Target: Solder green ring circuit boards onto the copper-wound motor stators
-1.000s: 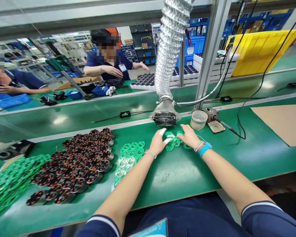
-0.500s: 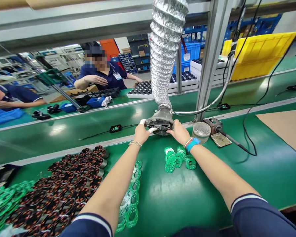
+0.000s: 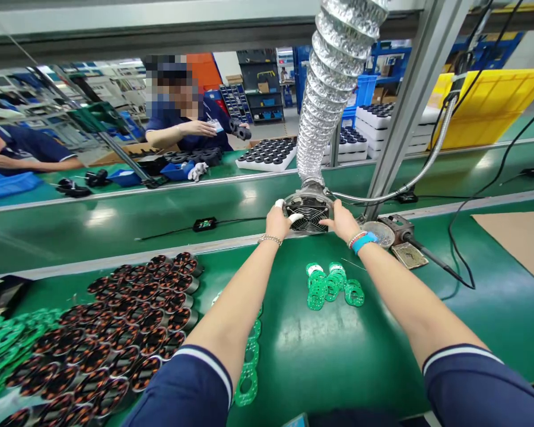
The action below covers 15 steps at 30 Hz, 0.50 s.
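Both my hands grip the fume extractor hood, a dark fan with a round wire guard at the lower end of a silver flexible duct. My left hand holds its left side, with white covers on the thumb and a fingertip. On the opposite side, my right hand has its thumb at the front edge of the guard and its fingers behind. The guard faces me. Below the hood, a small group of green ring-shaped circuit boards lies on the green bench.
Many copper-wound motor stators cover the left side, beside stacked green boards. Another row of boards lies partly under my left arm. To the right are a round container, a soldering iron in its stand and cardboard. A co-worker sits opposite.
The hood has tilted up, so its wire guard now faces me more. The view has shifted, and the duct leans more. The co-worker opposite now holds dark parts.
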Tool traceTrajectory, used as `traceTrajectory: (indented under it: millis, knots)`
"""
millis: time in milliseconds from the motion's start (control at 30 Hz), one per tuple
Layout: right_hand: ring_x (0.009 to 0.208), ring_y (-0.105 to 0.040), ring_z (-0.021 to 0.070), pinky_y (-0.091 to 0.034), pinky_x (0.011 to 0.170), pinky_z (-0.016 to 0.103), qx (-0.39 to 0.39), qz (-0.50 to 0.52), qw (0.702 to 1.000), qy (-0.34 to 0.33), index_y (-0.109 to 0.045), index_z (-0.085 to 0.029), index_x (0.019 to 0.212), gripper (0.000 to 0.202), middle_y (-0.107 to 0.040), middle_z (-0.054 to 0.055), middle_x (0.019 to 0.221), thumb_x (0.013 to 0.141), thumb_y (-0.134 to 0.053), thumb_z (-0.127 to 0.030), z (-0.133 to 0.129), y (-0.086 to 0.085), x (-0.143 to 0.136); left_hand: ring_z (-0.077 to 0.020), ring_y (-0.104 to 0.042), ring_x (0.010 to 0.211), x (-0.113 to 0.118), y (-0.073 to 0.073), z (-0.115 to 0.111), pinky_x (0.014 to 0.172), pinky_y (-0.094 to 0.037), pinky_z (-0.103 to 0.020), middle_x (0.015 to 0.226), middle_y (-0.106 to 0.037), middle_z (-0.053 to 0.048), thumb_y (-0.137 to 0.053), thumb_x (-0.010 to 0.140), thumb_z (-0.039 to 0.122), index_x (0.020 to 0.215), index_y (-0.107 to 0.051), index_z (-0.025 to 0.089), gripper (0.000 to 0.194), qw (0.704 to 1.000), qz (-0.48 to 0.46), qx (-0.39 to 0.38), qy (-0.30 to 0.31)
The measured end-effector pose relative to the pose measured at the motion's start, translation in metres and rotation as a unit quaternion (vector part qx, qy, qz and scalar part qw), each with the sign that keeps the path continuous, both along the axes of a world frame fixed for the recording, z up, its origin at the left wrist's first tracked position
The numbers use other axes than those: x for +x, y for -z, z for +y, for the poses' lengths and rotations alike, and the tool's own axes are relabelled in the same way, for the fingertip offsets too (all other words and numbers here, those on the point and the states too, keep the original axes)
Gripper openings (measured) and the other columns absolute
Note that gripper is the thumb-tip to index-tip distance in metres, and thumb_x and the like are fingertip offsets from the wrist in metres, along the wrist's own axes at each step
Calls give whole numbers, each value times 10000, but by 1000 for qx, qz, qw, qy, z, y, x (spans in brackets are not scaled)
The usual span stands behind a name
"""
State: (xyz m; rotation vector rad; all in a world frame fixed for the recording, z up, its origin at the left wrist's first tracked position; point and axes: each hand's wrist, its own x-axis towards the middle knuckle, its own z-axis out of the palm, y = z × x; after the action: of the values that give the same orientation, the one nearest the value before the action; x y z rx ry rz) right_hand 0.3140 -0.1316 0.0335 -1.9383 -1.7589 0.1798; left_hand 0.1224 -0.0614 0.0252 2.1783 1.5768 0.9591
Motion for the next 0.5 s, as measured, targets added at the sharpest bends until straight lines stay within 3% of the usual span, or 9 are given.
traceTrajectory:
  millis: [233, 367, 433, 500]
  knots:
    - [904, -598, 267, -477, 744, 382, 64, 23, 998, 16, -396, -164, 1011, 436, -585, 116, 953, 733, -664, -368, -11, 19, -7, -259, -598, 986, -7, 10, -7, 833, -466, -353, 1087, -616, -149, -707, 661, 457, 1154, -458, 140, 637, 998, -39, -13, 42]
    - [928, -604, 281, -485, 777, 404, 64, 36, 997, 8, -395, -128, 1096, 541, -600, 141, 979, 695, -698, -329, -12, 19, -5, -310, -550, 1101, -17, -8, -15, 904, -440, -403, 1236, -539, -200, -698, 663, 466, 1335, -305, 117, 853, 996, -2, -67, 60]
    - [993, -585, 305, -471, 831, 436, 61, 44, 997, 6, -349, -91, 1192, 655, -580, 184, 1052, 684, -705, -302, -16, 16, -6, -324, -475, 1194, -36, -20, -25, 975, -395, -408, 1336, -441, -228, -706, 661, 436, 1385, -222, 81, 940, 996, 23, -66, 59]
    - [1111, -517, 335, -431, 906, 479, 69, 47, 996, 2, -259, -62, 1290, 773, -499, 238, 1186, 692, -694, -289, -26, 11, -7, -312, -406, 1258, -66, -28, -44, 1036, -341, -397, 1378, -389, -223, -689, 688, 399, 1378, -251, 62, 884, 996, 54, -42, 53]
